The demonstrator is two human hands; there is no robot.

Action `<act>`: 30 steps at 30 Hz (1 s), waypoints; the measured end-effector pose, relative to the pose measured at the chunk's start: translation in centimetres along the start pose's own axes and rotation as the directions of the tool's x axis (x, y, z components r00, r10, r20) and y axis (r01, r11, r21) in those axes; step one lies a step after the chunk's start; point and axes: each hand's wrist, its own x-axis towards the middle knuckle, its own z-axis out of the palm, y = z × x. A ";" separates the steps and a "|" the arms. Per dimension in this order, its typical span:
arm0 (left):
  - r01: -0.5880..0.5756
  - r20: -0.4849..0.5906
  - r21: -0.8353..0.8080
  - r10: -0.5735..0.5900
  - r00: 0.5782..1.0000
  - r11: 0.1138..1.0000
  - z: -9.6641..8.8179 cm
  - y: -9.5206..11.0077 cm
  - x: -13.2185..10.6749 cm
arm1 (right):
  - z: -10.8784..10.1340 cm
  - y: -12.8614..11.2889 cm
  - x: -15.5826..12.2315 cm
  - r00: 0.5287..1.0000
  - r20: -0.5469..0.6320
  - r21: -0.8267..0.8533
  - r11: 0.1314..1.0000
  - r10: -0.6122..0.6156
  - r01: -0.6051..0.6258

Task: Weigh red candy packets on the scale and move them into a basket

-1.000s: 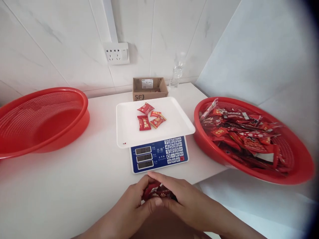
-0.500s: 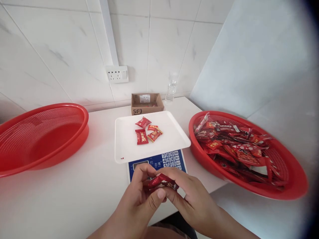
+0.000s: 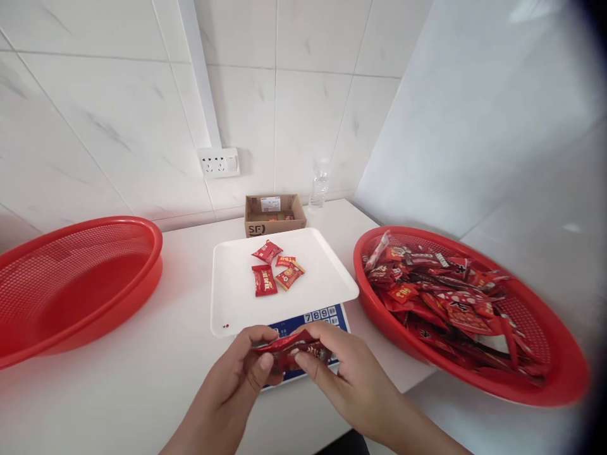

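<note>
My left hand [image 3: 232, 382] and my right hand [image 3: 348, 376] meet in front of the scale, both pinched on a small bunch of red candy packets [image 3: 289, 349]. The packets hang just above the blue keypad front of the scale [image 3: 322, 315]. On the scale's white tray [image 3: 232, 303] lie several red candy packets [image 3: 274, 270] near its middle. A red basket [image 3: 545, 379] at the right is heaped with more red packets [image 3: 441, 294].
A second red mesh basket [image 3: 76, 284] stands at the left with nothing in it. A small cardboard box [image 3: 274, 213] and a clear plastic bottle [image 3: 320, 184] sit at the back against the tiled wall. A wall socket [image 3: 219, 162] is above them.
Both hands have lifted the packets from the table's front edge up over the scale's keypad. The view has tilted upward, showing more wall.
</note>
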 end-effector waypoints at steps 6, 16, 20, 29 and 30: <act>-0.124 -0.111 0.394 0.181 0.977 0.911 -1.8 2.8 3.7 | -1.1 1.1 -0.4 0.982 -0.177 0.066 0.996 0.065 -0.054; -0.093 -0.180 0.793 0.377 0.908 0.602 -2.0 4.6 13.3 | -2.2 2.0 -2.2 0.965 -0.239 0.035 0.994 0.109 -0.103; -0.038 -0.188 0.837 0.353 0.917 0.545 -1.7 3.7 14.1 | -2.7 2.3 -2.6 0.967 -0.239 0.032 0.996 0.092 -0.087; -0.101 -0.147 0.863 0.436 0.888 0.496 -2.3 4.6 11.3 | -2.6 2.4 -2.5 0.959 -0.280 -0.056 0.997 0.041 -0.059; -0.109 -0.148 0.855 0.440 0.886 0.506 -2.4 4.8 10.3 | -2.6 2.4 -2.5 0.954 -0.298 -0.071 0.996 0.032 -0.056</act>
